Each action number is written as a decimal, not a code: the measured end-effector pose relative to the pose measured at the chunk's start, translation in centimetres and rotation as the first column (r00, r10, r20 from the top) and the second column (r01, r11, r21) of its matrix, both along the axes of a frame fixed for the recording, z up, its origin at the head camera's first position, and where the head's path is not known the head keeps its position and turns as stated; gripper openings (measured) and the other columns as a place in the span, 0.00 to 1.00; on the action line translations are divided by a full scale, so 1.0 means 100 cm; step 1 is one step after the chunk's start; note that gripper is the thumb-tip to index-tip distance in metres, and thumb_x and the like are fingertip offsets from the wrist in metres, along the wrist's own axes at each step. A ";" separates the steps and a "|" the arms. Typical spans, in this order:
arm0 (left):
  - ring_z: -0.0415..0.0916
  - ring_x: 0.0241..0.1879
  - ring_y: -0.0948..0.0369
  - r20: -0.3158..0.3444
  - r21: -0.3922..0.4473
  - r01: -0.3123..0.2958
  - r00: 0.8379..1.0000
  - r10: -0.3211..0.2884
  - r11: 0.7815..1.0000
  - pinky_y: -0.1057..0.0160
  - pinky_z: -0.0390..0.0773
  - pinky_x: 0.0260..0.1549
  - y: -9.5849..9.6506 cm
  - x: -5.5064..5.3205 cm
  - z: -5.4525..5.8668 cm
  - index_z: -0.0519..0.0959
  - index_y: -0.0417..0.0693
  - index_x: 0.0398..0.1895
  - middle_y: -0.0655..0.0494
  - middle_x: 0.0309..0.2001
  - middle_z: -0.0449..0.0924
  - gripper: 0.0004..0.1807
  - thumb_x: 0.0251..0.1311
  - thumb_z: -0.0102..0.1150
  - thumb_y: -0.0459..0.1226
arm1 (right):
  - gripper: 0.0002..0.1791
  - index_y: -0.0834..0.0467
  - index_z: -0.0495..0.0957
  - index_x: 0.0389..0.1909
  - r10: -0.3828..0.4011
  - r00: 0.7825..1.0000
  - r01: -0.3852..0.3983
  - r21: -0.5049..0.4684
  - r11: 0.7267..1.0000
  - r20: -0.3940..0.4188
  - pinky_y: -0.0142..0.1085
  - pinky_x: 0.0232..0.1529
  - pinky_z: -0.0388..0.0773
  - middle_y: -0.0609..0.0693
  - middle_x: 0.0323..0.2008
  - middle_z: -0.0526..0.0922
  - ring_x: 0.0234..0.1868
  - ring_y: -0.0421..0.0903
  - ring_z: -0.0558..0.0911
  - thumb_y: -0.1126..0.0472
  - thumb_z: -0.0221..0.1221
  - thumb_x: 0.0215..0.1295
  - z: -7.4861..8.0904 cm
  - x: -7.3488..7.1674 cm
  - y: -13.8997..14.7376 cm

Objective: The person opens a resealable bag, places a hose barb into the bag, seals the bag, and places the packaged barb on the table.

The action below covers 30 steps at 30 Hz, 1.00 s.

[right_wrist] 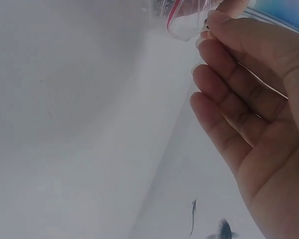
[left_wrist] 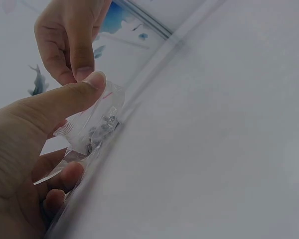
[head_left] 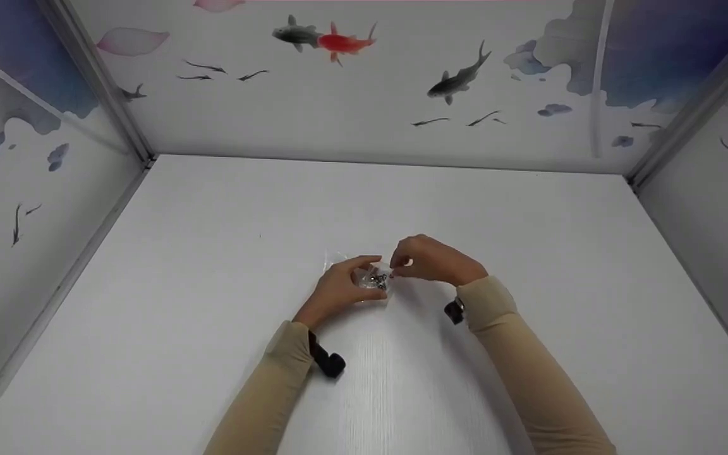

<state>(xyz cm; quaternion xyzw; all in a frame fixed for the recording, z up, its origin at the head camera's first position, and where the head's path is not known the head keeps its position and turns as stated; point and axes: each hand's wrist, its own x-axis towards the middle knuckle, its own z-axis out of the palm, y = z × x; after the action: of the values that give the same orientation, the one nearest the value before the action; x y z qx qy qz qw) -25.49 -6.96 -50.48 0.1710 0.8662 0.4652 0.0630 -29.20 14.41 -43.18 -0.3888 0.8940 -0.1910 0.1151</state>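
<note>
My left hand (head_left: pixel 337 285) holds a small clear zip bag (left_wrist: pixel 79 124) between thumb and fingers, low over the table. Inside the bag lie several small shiny metal parts (head_left: pixel 378 282), too jumbled to name. A red line (right_wrist: pixel 173 11) runs along the bag near its mouth. Just to the right, my right hand (head_left: pixel 435 260) pinches a tiny dark piece (right_wrist: pixel 207 23) between thumb and index finger, beside the bag's mouth. Most of that piece is hidden by the fingertips. The other right fingers are loosely bent in the right wrist view.
A white table (head_left: pixel 212 208) lies under both hands. Printed panels with fish (head_left: pixel 345 43) stand along the back and both sides, joined by metal corner posts (head_left: pixel 95 76). Black wrist cameras (head_left: pixel 332 364) sit at both cuffs.
</note>
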 end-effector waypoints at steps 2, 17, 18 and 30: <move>0.69 0.32 0.63 0.000 0.003 -0.004 1.000 0.004 1.000 0.63 0.69 0.33 0.000 0.000 0.000 0.73 0.59 0.64 0.57 0.51 0.80 0.38 0.46 0.74 0.51 | 0.08 0.61 0.85 0.40 0.015 1.000 -0.015 -0.012 1.000 -0.017 0.40 0.45 0.79 0.52 0.37 0.86 0.40 0.46 0.82 0.64 0.64 0.61 -0.001 0.000 0.000; 0.69 0.35 0.62 0.016 -0.002 0.006 1.000 -0.006 1.000 0.62 0.69 0.36 0.000 0.000 0.001 0.72 0.60 0.65 0.58 0.53 0.78 0.37 0.50 0.70 0.54 | 0.06 0.56 0.84 0.39 -0.058 0.998 0.059 -0.031 0.998 0.026 0.35 0.40 0.77 0.46 0.34 0.84 0.33 0.40 0.77 0.60 0.61 0.65 -0.004 0.013 0.005; 0.69 0.35 0.63 0.019 0.001 0.010 1.000 -0.010 1.000 0.62 0.69 0.36 -0.001 0.000 0.001 0.71 0.60 0.66 0.58 0.54 0.78 0.37 0.51 0.69 0.54 | 0.06 0.56 0.84 0.39 -0.069 0.997 0.070 -0.031 0.997 0.033 0.34 0.38 0.76 0.46 0.33 0.83 0.32 0.40 0.76 0.60 0.60 0.66 -0.005 0.014 0.005; 0.76 0.42 0.60 0.093 0.136 -0.019 0.996 0.006 0.991 0.58 0.73 0.49 -0.005 -0.005 0.005 0.69 0.54 0.67 0.52 0.55 0.78 0.22 0.75 0.41 0.45 | 0.15 0.57 0.82 0.30 -0.131 0.980 0.137 -0.031 0.990 0.153 0.30 0.24 0.65 0.45 0.21 0.76 0.22 0.37 0.67 0.50 0.57 0.68 -0.017 0.032 0.004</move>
<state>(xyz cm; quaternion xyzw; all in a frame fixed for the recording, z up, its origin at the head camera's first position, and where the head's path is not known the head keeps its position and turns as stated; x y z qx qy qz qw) -25.99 -7.43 -49.95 0.1476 0.8295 0.5314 0.0883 -26.00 14.76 -44.90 -0.3145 0.9027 -0.2455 0.1609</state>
